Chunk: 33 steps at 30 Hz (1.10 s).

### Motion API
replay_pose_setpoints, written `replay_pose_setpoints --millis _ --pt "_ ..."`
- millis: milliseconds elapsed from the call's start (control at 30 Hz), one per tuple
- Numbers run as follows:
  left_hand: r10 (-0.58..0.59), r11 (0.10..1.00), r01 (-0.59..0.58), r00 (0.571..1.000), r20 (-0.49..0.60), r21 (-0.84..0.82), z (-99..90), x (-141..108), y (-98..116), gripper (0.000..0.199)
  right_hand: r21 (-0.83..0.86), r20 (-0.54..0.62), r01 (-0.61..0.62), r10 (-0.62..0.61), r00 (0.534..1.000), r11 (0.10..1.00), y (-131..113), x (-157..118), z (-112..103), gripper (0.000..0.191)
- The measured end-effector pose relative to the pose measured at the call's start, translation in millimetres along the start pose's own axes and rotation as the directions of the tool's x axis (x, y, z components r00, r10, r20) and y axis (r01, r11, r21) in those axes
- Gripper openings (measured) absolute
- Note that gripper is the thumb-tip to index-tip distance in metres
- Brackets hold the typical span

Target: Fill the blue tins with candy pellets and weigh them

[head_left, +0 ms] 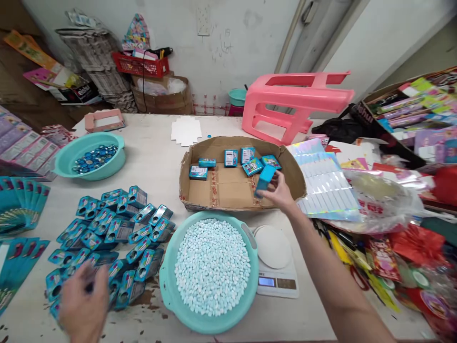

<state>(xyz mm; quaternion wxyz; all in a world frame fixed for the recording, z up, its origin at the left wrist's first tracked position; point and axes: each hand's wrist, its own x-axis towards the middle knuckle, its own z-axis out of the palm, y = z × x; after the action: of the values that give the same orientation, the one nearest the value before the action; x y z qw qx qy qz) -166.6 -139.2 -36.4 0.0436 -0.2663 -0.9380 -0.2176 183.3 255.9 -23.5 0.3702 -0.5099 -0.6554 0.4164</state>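
My right hand (280,191) grips a small blue box (264,179) over the right part of a shallow cardboard box (232,202), where several small blue boxes (230,157) lie. At the lower left, my left hand (84,297) is blurred above the near edge of a group of open blue boxes (117,229); what lies between its fingers cannot be made out. A turquoise basin (164,281) full of pale blue and white pieces (212,267) stands between my hands. Right of it is a white scale (278,284) with a round white lid on top.
A turquoise bowl (91,174) of blue glassy pieces stands at the left, near stacked flat blue packaging (21,205). Behind the carton are a white card piece (186,130) and a pink stool (296,95) on its side. Packaging and tools crowd the right.
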Motion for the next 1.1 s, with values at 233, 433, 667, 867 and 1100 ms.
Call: replay_pose_setpoints --millis 233,433,667,867,1100 --pt "0.731 0.682 -0.548 0.527 0.434 -0.484 126.2 -54.8 171.6 0.045 0.559 0.318 -0.284 0.115 0.941 0.779 -24.2 -152.7 24.5 0.070" --pt "0.756 0.636 -0.639 0.403 0.516 -0.433 154.7 -104.6 195.1 0.039 0.679 0.567 -0.649 0.316 0.761 0.343 -10.4 -195.5 20.3 0.053" --pt "0.616 0.788 -0.411 0.518 0.594 -0.458 145.0 -114.7 151.7 0.020 0.703 0.531 -0.633 0.354 0.770 0.324 0.9 -219.9 6.9 0.042" --pt "0.289 0.727 0.376 0.591 0.753 -0.575 148.1 -92.9 142.7 0.013 0.641 0.391 -0.554 0.396 0.831 0.531 13.3 -242.1 -8.1 0.030" --pt "0.238 0.492 0.695 0.473 0.848 -0.525 136.6 -87.8 148.1 0.036 0.193 0.274 -0.330 0.273 0.922 0.924 7.1 -257.1 -12.5 0.042"
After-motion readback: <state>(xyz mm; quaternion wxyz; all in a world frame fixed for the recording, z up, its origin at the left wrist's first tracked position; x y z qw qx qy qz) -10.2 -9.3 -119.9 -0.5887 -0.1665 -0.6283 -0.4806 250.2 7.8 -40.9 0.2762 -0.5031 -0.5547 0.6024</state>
